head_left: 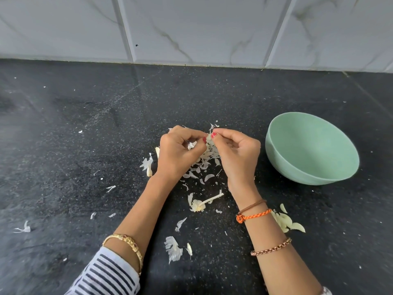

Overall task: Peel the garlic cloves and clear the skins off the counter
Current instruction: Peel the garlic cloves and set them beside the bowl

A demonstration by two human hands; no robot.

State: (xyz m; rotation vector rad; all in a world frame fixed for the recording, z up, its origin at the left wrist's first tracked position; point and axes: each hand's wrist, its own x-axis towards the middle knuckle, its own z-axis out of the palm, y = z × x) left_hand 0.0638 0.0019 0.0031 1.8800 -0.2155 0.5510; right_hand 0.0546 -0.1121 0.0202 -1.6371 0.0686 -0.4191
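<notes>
My left hand (178, 152) and my right hand (238, 154) meet above the middle of the black counter (74, 145), and both pinch one small pale garlic clove (209, 138) between fingertips and thumbs. A heap of thin white garlic skins (207, 160) lies on the counter just under the hands. More skins (173, 249) are scattered toward me, along with a bare garlic stem (209, 201). Several peeled cloves (287, 222) lie beside my right forearm.
A pale green bowl (312, 175) stands on the counter to the right of my right hand, its inside bare as far as I see. A white marbled tile wall (191, 28) closes off the back. Small skin flakes (22, 228) dot the left side.
</notes>
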